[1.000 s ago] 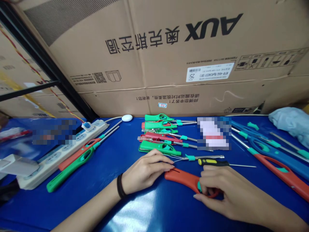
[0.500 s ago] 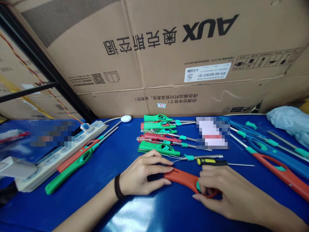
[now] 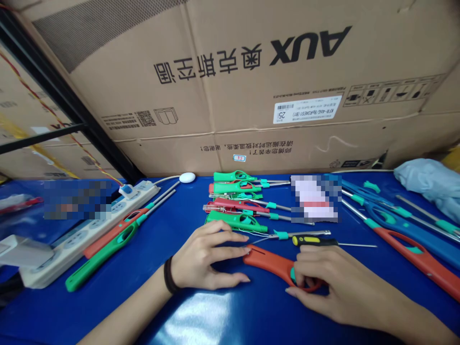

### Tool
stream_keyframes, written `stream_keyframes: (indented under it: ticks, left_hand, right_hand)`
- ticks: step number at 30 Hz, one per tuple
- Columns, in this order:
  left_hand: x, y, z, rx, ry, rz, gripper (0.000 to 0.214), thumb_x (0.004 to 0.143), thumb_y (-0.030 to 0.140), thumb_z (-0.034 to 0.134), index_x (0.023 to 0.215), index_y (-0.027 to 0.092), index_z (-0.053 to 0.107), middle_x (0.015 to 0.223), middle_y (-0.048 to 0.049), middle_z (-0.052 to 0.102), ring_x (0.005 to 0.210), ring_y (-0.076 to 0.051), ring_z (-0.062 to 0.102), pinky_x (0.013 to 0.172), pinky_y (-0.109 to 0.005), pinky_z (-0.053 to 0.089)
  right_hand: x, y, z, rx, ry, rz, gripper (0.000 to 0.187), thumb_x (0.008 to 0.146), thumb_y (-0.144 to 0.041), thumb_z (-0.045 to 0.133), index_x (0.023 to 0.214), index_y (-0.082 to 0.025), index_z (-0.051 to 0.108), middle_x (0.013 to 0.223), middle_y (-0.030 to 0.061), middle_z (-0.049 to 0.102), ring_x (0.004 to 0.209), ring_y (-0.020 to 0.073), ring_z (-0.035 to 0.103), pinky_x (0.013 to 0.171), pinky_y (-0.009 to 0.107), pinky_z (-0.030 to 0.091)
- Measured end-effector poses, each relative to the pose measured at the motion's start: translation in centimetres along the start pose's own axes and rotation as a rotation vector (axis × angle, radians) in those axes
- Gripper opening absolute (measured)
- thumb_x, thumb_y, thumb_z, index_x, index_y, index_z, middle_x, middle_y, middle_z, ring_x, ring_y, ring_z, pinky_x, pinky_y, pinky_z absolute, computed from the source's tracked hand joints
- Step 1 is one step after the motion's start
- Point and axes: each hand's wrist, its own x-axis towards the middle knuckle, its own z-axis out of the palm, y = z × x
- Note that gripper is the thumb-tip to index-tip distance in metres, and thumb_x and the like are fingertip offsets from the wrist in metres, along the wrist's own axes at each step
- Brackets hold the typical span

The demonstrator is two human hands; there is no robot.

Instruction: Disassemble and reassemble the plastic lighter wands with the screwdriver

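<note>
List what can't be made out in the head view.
All in the head view:
Orange casing, right end: mostly hidden by the right hand.
Rightmost orange lighter, handle end: cut off by right edge.
Pale item beyond the screwdriver: blurred by pixelation.
Carton label, fine print: too small to read.

Clock from view centre. Shell (image 3: 268, 262), 5 o'clock: smooth orange plastic, low sheen. Counter (image 3: 201, 314): smooth, glossy blue, glare at 6. Screwdriver (image 3: 313, 241), 4: plastic grip, bare metal shaft. Box (image 3: 233, 105), 12: matt cardboard, creased. Strip (image 3: 74, 238), 8: smooth off-white plastic. Bag (image 3: 426, 178), 3: crumpled, looks plastic.
</note>
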Motion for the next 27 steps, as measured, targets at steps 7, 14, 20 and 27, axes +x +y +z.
stream_keyframes:
  ticks: [7, 14, 20, 27]
  left_hand:
    - [0.16, 0.19, 0.01, 0.087, -0.028, 0.024, 0.046, 0.075, 0.045, 0.070, 0.112, 0.019, 0.064, 0.103, -0.0070, 0.071, 0.085, -0.021, 0.061, 0.078, -0.036, 0.052]
    - [0.17, 0.42, -0.14, 0.158, -0.057, 0.109, 0.039, 0.075, 0.048, 0.068, 0.105, 0.023, 0.067, 0.105, -0.0048, 0.071, 0.083, -0.021, 0.061, 0.073, -0.034, 0.051]
    - [0.05, 0.13, 0.15, 0.162, -0.017, 0.129, 0.045, 0.073, 0.047, 0.070, 0.109, 0.021, 0.065, 0.104, -0.0055, 0.071, 0.081, -0.021, 0.060, 0.073, -0.035, 0.051]
    - [0.02, 0.18, 0.33, 0.197, -0.078, 0.131, 0.045, 0.076, 0.047, 0.067, 0.112, 0.020, 0.064, 0.106, -0.0062, 0.069, 0.083, -0.021, 0.060, 0.073, -0.035, 0.050]
  right_hand:
    - [0.19, -0.06, -0.02, 0.010, 0.008, -0.005, 0.019, 0.083, -0.024, 0.060, 0.067, -0.022, 0.051, 0.066, -0.0055, 0.057, 0.059, 0.0105, 0.049, 0.054, 0.024, 0.030]
    - [0.11, 0.09, 0.08, 0.014, 0.013, -0.006, 0.019, 0.084, -0.024, 0.059, 0.067, -0.021, 0.051, 0.066, -0.0054, 0.057, 0.059, 0.0102, 0.049, 0.054, 0.023, 0.030]
    - [0.20, 0.04, -0.07, 0.025, -0.004, 0.002, 0.021, 0.086, -0.028, 0.056, 0.067, -0.021, 0.050, 0.066, -0.0048, 0.056, 0.059, 0.0104, 0.047, 0.054, 0.023, 0.029]
    - [0.29, 0.20, 0.05, 0.037, -0.006, 0.003, 0.021, 0.086, -0.029, 0.055, 0.067, -0.021, 0.050, 0.066, -0.0052, 0.056, 0.059, 0.0103, 0.047, 0.055, 0.023, 0.030]
